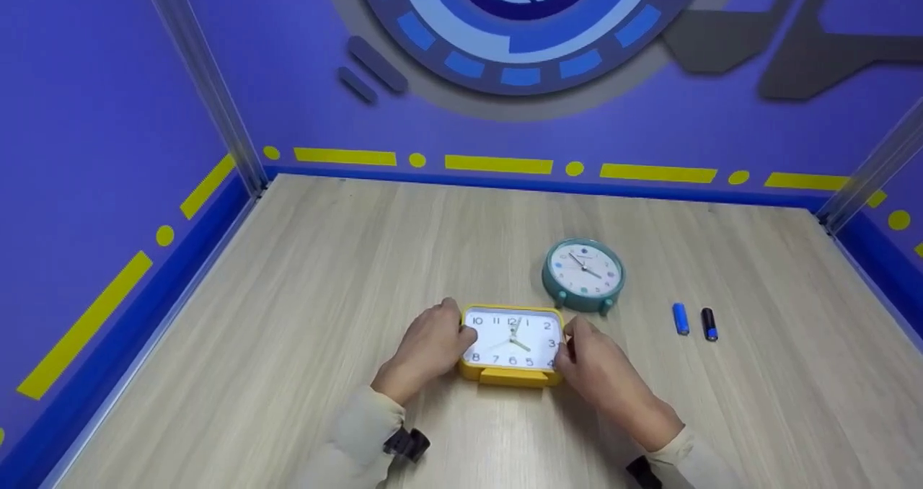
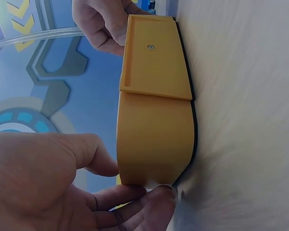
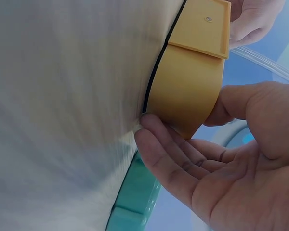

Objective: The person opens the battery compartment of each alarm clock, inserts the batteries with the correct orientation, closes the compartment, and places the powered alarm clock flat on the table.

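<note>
A yellow rectangular alarm clock [image 1: 513, 341] lies face up on the wooden table, its white dial toward the head camera. My left hand [image 1: 430, 341] grips its left end, thumb on the front rim and fingers around the side. At the opposite end my right hand [image 1: 602, 366] holds it the same way. The left wrist view shows the yellow casing [image 2: 154, 130] from its bottom side, with a small screw in the raised foot. In the right wrist view, my fingertips [image 3: 151, 139] curl under the back edge of the casing [image 3: 188, 86], close to the tabletop.
A round teal alarm clock [image 1: 584, 274] lies face up just behind the yellow one, near my right hand. Farther right are a blue battery [image 1: 681, 319] and a black-and-blue battery [image 1: 709, 324]. Purple panels [image 1: 303, 99] wall in the table [image 1: 324, 258] at the back and sides.
</note>
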### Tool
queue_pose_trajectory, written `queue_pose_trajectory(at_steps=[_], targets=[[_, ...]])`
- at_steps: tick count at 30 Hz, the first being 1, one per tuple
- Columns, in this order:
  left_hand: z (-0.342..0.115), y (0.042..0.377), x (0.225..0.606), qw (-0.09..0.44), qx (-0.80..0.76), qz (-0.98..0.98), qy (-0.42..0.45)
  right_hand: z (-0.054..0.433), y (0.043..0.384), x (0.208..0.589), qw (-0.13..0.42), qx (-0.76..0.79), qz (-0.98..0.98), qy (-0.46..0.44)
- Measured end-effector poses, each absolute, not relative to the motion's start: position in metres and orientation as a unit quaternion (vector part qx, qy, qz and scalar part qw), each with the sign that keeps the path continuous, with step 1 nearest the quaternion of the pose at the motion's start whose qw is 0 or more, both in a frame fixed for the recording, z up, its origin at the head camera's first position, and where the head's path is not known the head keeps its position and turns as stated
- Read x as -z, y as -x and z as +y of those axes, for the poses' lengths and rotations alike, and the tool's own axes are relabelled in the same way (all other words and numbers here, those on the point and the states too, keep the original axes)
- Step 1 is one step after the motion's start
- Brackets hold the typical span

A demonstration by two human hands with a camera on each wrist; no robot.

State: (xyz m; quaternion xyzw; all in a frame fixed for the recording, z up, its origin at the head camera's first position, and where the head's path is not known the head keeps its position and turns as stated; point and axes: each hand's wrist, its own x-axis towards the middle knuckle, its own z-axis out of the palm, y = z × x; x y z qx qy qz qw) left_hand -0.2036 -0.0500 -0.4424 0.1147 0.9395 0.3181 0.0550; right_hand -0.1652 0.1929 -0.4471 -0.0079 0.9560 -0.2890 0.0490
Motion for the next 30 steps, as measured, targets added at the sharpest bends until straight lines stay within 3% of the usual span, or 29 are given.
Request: queue_pose_trajectory(at_steps=[7,30], targets=[[-0.051,0.200,0.441,0.063,-0.322,0.937,-0.118,0.196,0.164,0.446,0.030,0.296,0.954,0.027],[-0.050,0.196,0.432,0.096,-0.287,0.945,-0.126,0.203,0.164,0.441,0.084,0.331,0.940,0.023]])
